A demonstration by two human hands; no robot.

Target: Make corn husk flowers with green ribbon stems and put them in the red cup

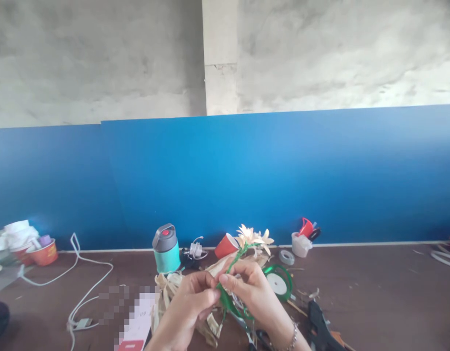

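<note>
My left hand (195, 297) is closed, its thumb and fingers pinching green ribbon (226, 298) at the lower part of a stem. Close beside it, my right hand (248, 285) pinches the green-wrapped stem of a handmade flower (250, 236) with cream petals. The flower head tilts up and to the right, above both hands. Ribbon hangs below the fingers, partly hidden by the right hand. A green ribbon spool (279, 284) with a white centre lies right of my right hand. Dried, husk-like strips (165, 291) lie around and behind the hands.
Scissors (248, 334) lie under my right wrist, and a black glue gun (318, 324) is to the right. Behind stand a turquoise flask (166, 256), an orange cup (225, 246), a tape roll (286, 257) and a white cup (301, 246). A white cable (96, 283) runs at left.
</note>
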